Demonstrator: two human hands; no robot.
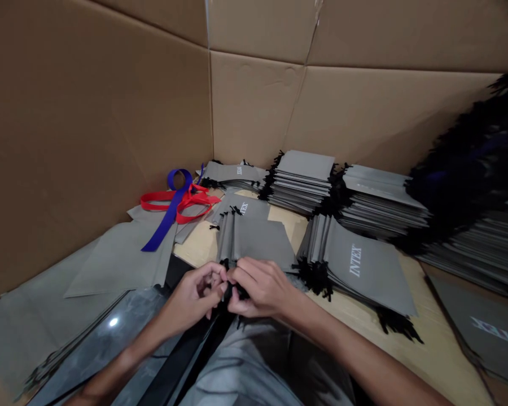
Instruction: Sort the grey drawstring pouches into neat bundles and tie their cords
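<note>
My left hand (195, 296) and my right hand (262, 285) meet at the near end of a small stack of grey drawstring bags (265, 239). Fingers of both hands pinch black cord (227, 290), its knot or ends mostly hidden between the fingertips. Just right of my right hand lies a fanned stack of grey bags (376, 265) with white INTEX lettering and black cord ends bunched along its edges. Below the hands are my lap and a black strap (182, 361).
Tall stacks of grey bags (305, 169) stand along the cardboard wall (254, 101), with a dark heap of black cords (469, 146) at right. Red ribbon (156, 200) and blue ribbon (165, 225) lie left, near loose grey pieces (118, 259).
</note>
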